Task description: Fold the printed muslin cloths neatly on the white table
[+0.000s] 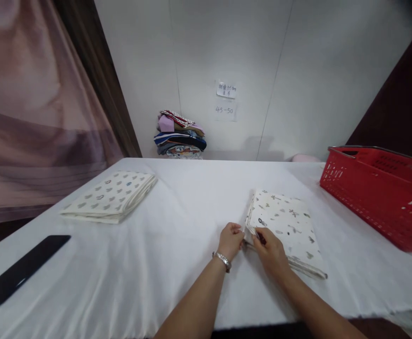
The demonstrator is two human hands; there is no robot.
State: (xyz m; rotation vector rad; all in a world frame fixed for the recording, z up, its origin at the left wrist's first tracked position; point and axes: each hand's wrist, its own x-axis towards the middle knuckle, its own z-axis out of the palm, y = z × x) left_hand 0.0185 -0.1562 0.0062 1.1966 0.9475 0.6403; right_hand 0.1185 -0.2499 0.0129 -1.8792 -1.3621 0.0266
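A folded white cloth (287, 226) with small grey-green and black prints lies flat on the table, right of the middle. At its near left corner, my left hand (231, 239) has its fingers curled in and pinches the lower layers of the edge. My right hand (270, 249) lies over the same corner, thumb and fingers closed on the upper layers. A silver bracelet (222, 260) circles my left wrist. Farther left rests a second folded white cloth (112, 195), printed with grey shapes, away from both hands.
A red plastic basket (378, 197) stands at the right edge. On the left lies a black flat slab (24, 268). Behind the white-covered table (178, 263), folded textiles (180, 136) are stacked against a wall with paper notes (226, 101). A pink curtain (40, 108) hangs at left.
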